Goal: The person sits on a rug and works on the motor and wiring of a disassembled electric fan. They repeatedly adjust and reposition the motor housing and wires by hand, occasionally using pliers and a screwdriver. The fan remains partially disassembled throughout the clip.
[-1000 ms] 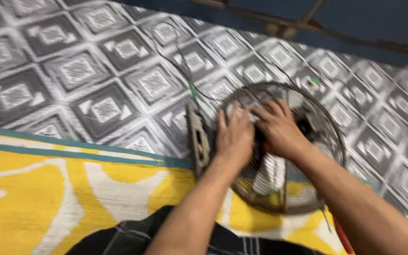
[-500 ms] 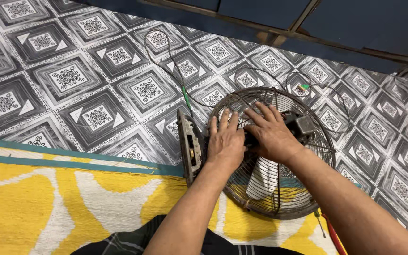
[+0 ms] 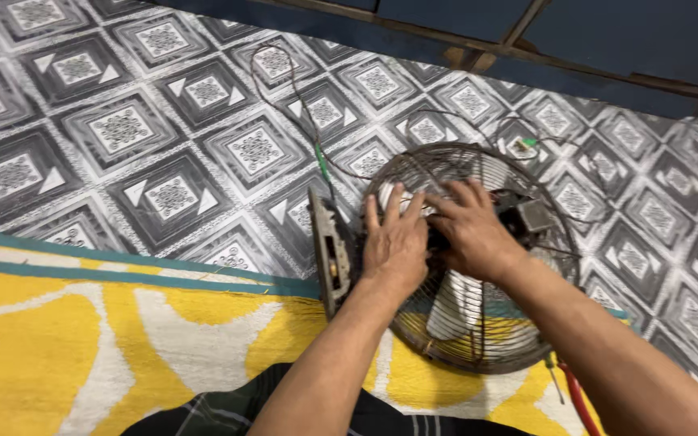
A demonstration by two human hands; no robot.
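flat on the round rusty wire fan cage (image 3: 478,323), lying half on the yellow-and-white mat (image 3: 82,347), half on the grey patterned floor: left hand (image 3: 396,242) spread, right hand (image 3: 468,230) curled over the hub, grip unclear. just left, upright grey plate (image 3: 329,258); beyond, thin dark cord (image 3: 300,105).
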